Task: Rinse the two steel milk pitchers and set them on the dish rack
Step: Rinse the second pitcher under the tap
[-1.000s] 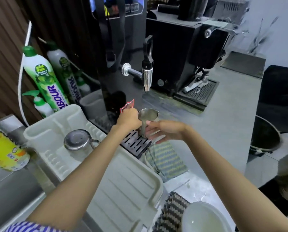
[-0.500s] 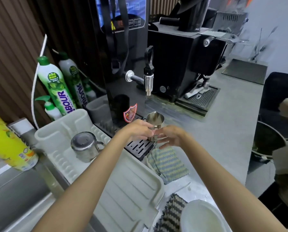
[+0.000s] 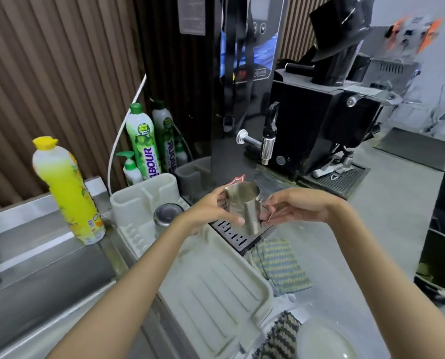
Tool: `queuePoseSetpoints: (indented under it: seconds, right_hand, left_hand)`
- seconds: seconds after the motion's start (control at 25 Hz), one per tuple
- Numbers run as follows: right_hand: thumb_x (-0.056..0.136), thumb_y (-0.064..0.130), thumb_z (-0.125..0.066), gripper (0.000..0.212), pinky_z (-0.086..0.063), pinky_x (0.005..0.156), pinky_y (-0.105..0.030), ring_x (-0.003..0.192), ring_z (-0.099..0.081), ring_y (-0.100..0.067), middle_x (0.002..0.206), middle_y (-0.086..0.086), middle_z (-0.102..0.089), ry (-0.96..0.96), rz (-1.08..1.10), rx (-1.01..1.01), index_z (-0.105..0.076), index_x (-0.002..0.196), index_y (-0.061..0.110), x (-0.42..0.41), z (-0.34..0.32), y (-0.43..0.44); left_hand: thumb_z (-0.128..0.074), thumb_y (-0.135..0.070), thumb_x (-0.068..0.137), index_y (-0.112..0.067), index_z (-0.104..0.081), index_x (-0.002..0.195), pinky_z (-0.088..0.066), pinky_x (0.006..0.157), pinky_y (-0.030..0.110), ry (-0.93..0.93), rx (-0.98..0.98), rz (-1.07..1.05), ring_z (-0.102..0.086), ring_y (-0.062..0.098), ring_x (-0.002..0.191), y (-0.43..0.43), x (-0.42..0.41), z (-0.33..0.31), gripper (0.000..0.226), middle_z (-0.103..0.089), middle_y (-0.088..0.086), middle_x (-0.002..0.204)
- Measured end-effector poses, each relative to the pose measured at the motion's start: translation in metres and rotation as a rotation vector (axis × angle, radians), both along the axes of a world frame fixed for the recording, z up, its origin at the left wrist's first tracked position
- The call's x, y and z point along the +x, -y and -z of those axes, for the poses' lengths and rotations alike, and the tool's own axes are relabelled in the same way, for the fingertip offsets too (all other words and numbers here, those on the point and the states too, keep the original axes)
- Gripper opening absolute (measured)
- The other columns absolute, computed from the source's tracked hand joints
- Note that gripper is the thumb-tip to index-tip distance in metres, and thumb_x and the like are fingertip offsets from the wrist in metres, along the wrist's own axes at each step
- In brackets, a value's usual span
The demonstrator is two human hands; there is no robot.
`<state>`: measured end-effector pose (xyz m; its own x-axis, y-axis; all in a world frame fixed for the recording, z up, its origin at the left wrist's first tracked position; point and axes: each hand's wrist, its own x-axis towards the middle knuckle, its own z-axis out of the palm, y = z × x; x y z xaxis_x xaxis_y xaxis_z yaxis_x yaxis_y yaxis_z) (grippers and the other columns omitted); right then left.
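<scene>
I hold one steel milk pitcher (image 3: 245, 207) upright above the black drip grate (image 3: 230, 235), just right of the dish rack (image 3: 216, 294). My left hand (image 3: 209, 211) grips its body, thumb across the front and fingers behind the rim. My right hand (image 3: 293, 208) reaches in from the right, and its thumb and fingertips pinch the thin handle. The second steel pitcher (image 3: 168, 215) stands upside down on the far part of the rack, partly behind my left wrist.
A tall black water dispenser with a steel tap (image 3: 266, 149) rises right behind the pitcher. Soap bottles (image 3: 143, 143) and a yellow bottle (image 3: 66, 190) stand at the left by the steel sink (image 3: 34, 281). Right of the rack lie a striped cloth (image 3: 281, 265) and a white bowl (image 3: 322, 343).
The pitcher has gone from tilted over the grate to upright, and both hands have closed on it. My view has risen, so the scene sits lower in frame.
</scene>
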<state>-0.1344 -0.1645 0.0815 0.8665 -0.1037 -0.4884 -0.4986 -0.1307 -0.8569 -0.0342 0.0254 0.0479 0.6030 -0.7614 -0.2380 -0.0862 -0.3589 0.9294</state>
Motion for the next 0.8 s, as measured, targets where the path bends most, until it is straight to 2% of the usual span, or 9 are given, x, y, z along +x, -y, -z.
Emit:
queuePoseSetpoints:
  seconds: [0.04, 0.12, 0.16, 0.28, 0.36, 0.44, 0.6, 0.68, 0.8]
  right_hand:
    - [0.09, 0.009, -0.047, 0.027, -0.056, 0.087, -0.027, 0.106, -0.066, -0.033, 0.116, -0.021, -0.065, 0.015, -0.052, -0.006, -0.054, 0.064, 0.007, 0.002, -0.011, -0.009]
    - [0.09, 0.009, -0.046, 0.028, -0.056, 0.085, -0.025, 0.1, -0.069, -0.032, 0.118, -0.02, -0.063, 0.042, -0.146, -0.011, -0.052, 0.062, 0.007, 0.015, -0.027, -0.036]
    - [0.09, 0.01, -0.047, 0.025, -0.057, 0.085, -0.025, 0.1, -0.069, -0.031, 0.118, -0.021, -0.061, 0.061, -0.19, -0.011, -0.052, 0.066, 0.007, 0.023, -0.032, -0.052]
    - [0.092, 0.016, -0.051, 0.013, -0.056, 0.087, -0.027, 0.101, -0.068, -0.031, 0.108, -0.015, -0.058, 0.111, -0.306, 0.035, -0.055, 0.086, 0.005, 0.053, -0.031, -0.105]
    - [0.092, 0.018, -0.052, 0.012, -0.054, 0.092, -0.034, 0.097, -0.069, -0.032, 0.102, -0.008, -0.057, 0.129, -0.387, 0.048, -0.056, 0.087, 0.008, 0.074, -0.02, -0.152]
    - [0.092, 0.019, -0.054, 0.009, -0.054, 0.088, -0.037, 0.091, -0.068, -0.03, 0.096, -0.004, -0.059, 0.148, -0.443, 0.066, -0.056, 0.087, 0.011, 0.089, -0.004, -0.206]
    - [0.092, 0.016, -0.054, 0.012, -0.056, 0.078, -0.027, 0.076, -0.066, -0.024, 0.09, -0.004, -0.062, 0.173, -0.492, 0.14, -0.056, 0.08, 0.015, 0.1, 0.044, -0.313]
    - [0.091, 0.016, -0.054, 0.011, -0.056, 0.072, -0.023, 0.07, -0.066, -0.017, 0.086, -0.004, -0.064, 0.178, -0.507, 0.143, -0.054, 0.08, 0.015, 0.099, 0.066, -0.354]
    - [0.092, 0.011, -0.05, 0.017, -0.055, 0.083, -0.031, 0.081, -0.063, -0.023, 0.09, -0.007, -0.064, 0.219, -0.498, 0.238, -0.053, 0.077, 0.014, 0.093, 0.083, -0.404]
  left_hand:
    - [-0.079, -0.012, 0.07, -0.023, -0.037, 0.138, -0.043, 0.086, 0.011, 0.008, -0.034, -0.024, -0.054, 0.005, 0.111, -0.012, -0.004, -0.003, 0.08, -0.056, -0.003, 0.128]
    - [-0.081, -0.019, 0.067, -0.022, -0.043, 0.131, -0.047, 0.09, 0.02, 0.025, -0.11, -0.157, -0.058, 0.008, 0.109, -0.044, -0.005, -0.007, 0.074, -0.061, -0.004, 0.12]
    - [-0.082, -0.019, 0.066, -0.021, -0.045, 0.127, -0.047, 0.093, 0.024, 0.04, -0.145, -0.236, -0.058, 0.01, 0.11, -0.061, -0.004, -0.008, 0.072, -0.062, -0.004, 0.118]
    - [-0.084, -0.017, 0.064, -0.023, -0.047, 0.118, -0.046, 0.091, 0.021, 0.077, -0.215, -0.462, -0.057, 0.008, 0.104, -0.121, -0.007, -0.005, 0.066, -0.063, -0.006, 0.11]
    - [-0.086, -0.017, 0.059, -0.021, -0.047, 0.115, -0.045, 0.096, 0.027, 0.065, -0.233, -0.646, -0.059, 0.014, 0.107, -0.167, -0.011, 0.005, 0.068, -0.065, 0.002, 0.11]
    - [-0.086, -0.008, 0.058, -0.018, -0.045, 0.112, -0.046, 0.093, 0.03, 0.027, -0.269, -0.815, -0.059, 0.022, 0.107, -0.213, -0.02, 0.014, 0.069, -0.064, 0.012, 0.111]
    - [-0.078, 0.003, 0.066, -0.013, -0.042, 0.121, -0.045, 0.077, 0.014, -0.03, -0.23, -1.032, -0.054, 0.017, 0.103, -0.297, -0.047, 0.036, 0.067, -0.059, 0.01, 0.118]
    - [-0.075, 0.007, 0.068, -0.008, -0.042, 0.125, -0.046, 0.076, 0.017, -0.064, -0.19, -1.105, -0.055, 0.02, 0.107, -0.331, -0.057, 0.048, 0.068, -0.059, 0.008, 0.119]
    - [-0.075, 0.01, 0.064, -0.007, -0.041, 0.129, -0.045, 0.074, 0.015, 0.038, -0.179, -1.205, -0.056, 0.022, 0.108, -0.372, -0.065, 0.054, 0.076, -0.059, 0.009, 0.119]
